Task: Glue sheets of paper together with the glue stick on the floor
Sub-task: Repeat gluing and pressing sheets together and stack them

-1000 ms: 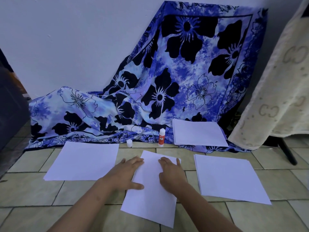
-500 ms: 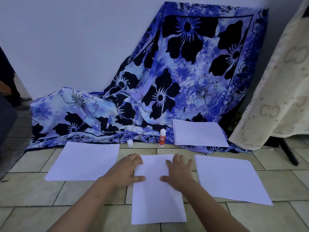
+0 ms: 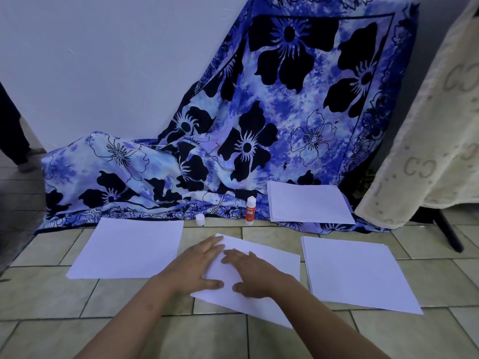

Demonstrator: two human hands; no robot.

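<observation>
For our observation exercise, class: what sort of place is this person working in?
Probably a room in a home: a pale tiled floor, a blue floral cloth draped against a plain wall, and a cream blanket hanging at the right. The glue stick stands upright at the cloth's edge.

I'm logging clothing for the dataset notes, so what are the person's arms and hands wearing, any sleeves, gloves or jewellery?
Nothing visible. The left hand and right hand are ungloved, with no rings, watch or bracelet in view, and both forearms are bare, no sleeves showing.
</observation>
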